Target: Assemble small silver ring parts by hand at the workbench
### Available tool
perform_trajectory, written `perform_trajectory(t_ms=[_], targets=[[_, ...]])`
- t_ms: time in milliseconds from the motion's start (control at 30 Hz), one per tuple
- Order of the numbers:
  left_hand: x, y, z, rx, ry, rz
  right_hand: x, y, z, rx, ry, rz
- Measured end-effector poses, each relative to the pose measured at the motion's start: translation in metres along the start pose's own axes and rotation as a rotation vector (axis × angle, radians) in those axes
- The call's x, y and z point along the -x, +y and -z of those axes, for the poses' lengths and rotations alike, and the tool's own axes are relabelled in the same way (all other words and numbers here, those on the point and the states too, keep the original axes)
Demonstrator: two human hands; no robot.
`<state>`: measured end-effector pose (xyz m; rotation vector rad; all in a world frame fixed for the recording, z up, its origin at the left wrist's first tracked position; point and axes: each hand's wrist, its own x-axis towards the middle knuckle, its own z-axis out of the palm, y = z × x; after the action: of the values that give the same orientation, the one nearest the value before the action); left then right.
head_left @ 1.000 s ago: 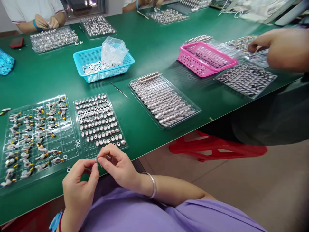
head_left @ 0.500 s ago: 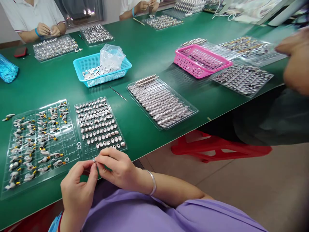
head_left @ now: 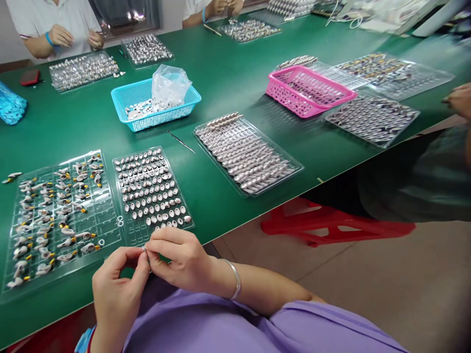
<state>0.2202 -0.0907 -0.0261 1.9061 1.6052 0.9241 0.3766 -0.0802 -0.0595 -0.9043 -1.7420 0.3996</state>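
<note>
My left hand (head_left: 119, 287) and my right hand (head_left: 180, 257) meet over the table's front edge, fingertips pinched together. Between them is a small whitish part (head_left: 143, 248), mostly covered by the fingers, so its kind does not show. Just beyond my right hand lies a clear tray (head_left: 128, 238) with rows of small white oval shells (head_left: 149, 189). To the left, a larger clear tray (head_left: 106, 206) carries white earbud-like pieces with yellow tabs (head_left: 66, 242). Small white rings (head_left: 119, 221) lie between these trays.
Tweezers (head_left: 181, 141) lie behind the shell tray. Farther back stand a blue basket (head_left: 154, 120) with a plastic bag and a pink basket (head_left: 309, 105). Another tray of white parts (head_left: 246, 154) is right of centre. Co-workers' hands (head_left: 61, 37) are across the table; another person's hand (head_left: 461, 100) is at right.
My hands stay nearly in place, still pinched together. The co-worker at far left has moved their hands apart. The hand at the right edge has drawn back and lower.
</note>
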Motion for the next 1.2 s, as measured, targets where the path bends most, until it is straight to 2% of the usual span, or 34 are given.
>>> perform_trajectory(t_ms=[233,333,700,1067,1200], targets=[[-0.003,0.008,0.003,-0.076,-0.005,-0.142,-0.008,-0.002,0.018,0.001,-0.232,0.001],[-0.002,0.009,0.004,-0.118,-0.004,-0.183,-0.01,-0.002,0.021,-0.001,-0.276,-0.008],[0.001,0.004,0.001,-0.113,-0.009,-0.143,-0.005,-0.003,0.008,-0.123,-0.105,-0.075],[0.006,-0.001,0.003,-0.024,-0.008,-0.059,-0.003,-0.001,0.007,-0.18,-0.025,-0.098],[0.006,-0.003,0.002,0.001,-0.005,-0.05,-0.002,-0.003,0.008,-0.133,-0.04,-0.087]])
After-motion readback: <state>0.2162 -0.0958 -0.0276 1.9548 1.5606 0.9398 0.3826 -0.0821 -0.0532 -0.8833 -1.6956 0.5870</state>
